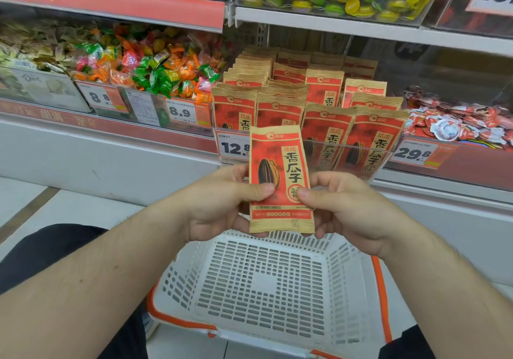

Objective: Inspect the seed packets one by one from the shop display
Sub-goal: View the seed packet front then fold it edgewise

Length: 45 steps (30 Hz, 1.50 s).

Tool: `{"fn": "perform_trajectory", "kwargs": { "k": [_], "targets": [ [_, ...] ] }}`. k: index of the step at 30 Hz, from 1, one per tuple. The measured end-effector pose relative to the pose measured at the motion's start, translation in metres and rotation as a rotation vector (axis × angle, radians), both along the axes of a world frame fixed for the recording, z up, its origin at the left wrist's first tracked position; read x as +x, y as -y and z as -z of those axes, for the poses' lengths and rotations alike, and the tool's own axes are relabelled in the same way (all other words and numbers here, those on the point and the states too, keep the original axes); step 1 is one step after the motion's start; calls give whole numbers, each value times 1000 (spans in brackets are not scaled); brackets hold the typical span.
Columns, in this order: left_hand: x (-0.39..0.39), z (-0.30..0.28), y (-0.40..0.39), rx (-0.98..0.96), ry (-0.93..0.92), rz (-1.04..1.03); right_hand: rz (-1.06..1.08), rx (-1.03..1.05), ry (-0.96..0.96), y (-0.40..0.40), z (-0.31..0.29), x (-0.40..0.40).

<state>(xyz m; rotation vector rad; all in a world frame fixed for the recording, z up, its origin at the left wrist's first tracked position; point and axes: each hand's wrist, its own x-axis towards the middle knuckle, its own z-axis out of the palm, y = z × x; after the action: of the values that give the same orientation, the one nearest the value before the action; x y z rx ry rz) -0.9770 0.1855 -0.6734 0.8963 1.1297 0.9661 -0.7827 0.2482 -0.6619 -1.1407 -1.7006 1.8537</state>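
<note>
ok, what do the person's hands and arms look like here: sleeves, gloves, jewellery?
Both forearms come in bare from the bottom corners with no sleeve in view. The left hand and the right hand wear no gloves, and no rings, watch or wristband show. Fine hair shows along both forearms, and the thumbnails are short. Dark trousers cover the legs below the arms.

Pale tiled floor [33, 206]; white shop shelf [361, 26] with red edge strip [111, 0]; even indoor light.

Red-and-tan seed packet [281, 181] with a black striped seed; white slotted basket [266, 289] trimmed orange.
</note>
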Motion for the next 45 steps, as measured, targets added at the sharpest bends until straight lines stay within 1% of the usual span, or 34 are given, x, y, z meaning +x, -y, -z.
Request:
{"fn": "perform_trajectory", "kwargs": {
  "k": [6,13,17,25,27,28,31,33,35,38,40,42,45],
  "targets": [
    [-2,-4,-2,-210,167,6,-7,-228,-54,2,-1,-3],
    [0,-7,-4,-329,310,-54,87,-473,-121,3,1,-7],
    [-1,-5,-5,-337,324,-67,109,-526,-138,3,0,-9],
    [-2,-6,-6,-334,314,-59,105,-543,-135,3,0,-9],
    [-2,-7,-5,-336,286,-57,104,-516,-117,4,-1,-9],
    [0,-5,-5,-327,219,-59,99,-473,-90,5,-1,-9],
    [3,9,-6,-223,-163,-77,87,-209,77,10,3,-13],
    [7,16,-6,-192,-296,-59,89,-23,171,14,8,-17],
    [11,15,-4,-193,-313,8,55,131,240,20,13,-22],
    [16,15,-4,-202,-247,-5,-1,282,309,25,18,-26],
    [17,17,-5,-192,-225,-18,-45,298,305,26,18,-26],
    [17,18,-5,-171,-208,-36,-58,255,259,24,15,-23],
    [15,18,-7,-127,-192,-38,40,231,171,17,13,-19]
  ]
}}
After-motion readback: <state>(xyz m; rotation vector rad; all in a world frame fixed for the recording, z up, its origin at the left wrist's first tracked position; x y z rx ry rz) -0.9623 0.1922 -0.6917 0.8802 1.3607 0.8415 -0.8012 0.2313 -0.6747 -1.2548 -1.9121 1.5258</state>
